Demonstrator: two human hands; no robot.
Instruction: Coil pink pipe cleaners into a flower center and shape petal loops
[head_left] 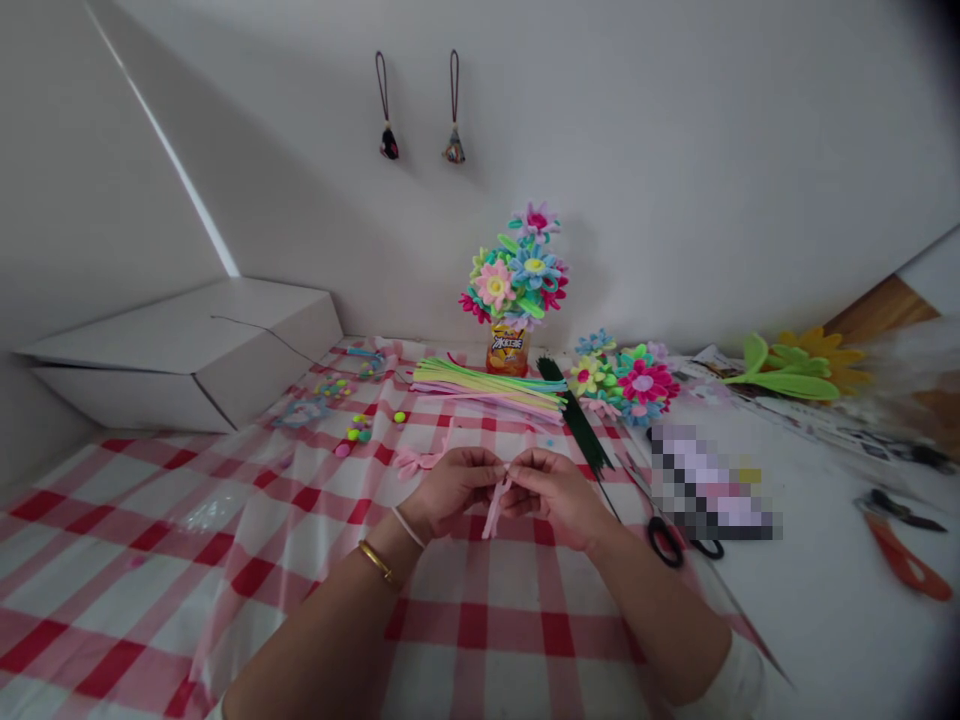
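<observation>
Between my two hands is a folded pale pink pipe cleaner (493, 512), its ends hanging down toward the table. My left hand (459, 487) pinches it near the top, fingers closed. From the other side my right hand (553, 492) grips the same spot, fingertips meeting those of the left. A pink piece of bent pipe cleaner (417, 460) lies just beyond my left hand. Behind both hands is a bundle of pastel pipe cleaners (487, 388) in green, yellow and pink. Dark green stems (577, 418) lie to the right of the bundle.
Black-handled scissors (664, 541) lie right of my right hand, with orange-handled pliers (906, 560) farther right. Pompoms (358, 432) are scattered at left before a white box (262, 360). Fuzzy flowers stand in an orange container (508, 350); more flowers (641, 385) lie beside it.
</observation>
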